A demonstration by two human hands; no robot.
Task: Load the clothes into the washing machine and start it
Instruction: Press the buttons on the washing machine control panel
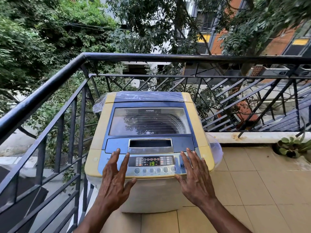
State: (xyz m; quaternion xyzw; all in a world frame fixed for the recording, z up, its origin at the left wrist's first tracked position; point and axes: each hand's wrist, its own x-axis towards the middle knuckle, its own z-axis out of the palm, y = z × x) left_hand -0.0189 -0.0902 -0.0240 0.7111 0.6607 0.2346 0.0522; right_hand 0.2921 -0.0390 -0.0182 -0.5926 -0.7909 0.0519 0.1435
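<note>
A top-loading washing machine [99, 132] with yellowed sides and a blue top stands in the balcony corner. Its glass lid [149, 121] is closed, and the dark drum shows through it. The control panel [151, 161] at the front is lit and its green display reads 19. A row of round buttons runs below the display. My left hand [116, 179] hovers over the panel's left end with fingers spread and empty. My right hand [195, 177] is spread over the panel's right end, partly covering the start/pause button. No clothes are visible.
A black metal railing [50, 84] runs along the left and behind the machine. A round clear plastic piece [216, 149] sticks out at the machine's right side. A potted plant [291, 146] sits at the far right on the beige tiled floor [252, 190].
</note>
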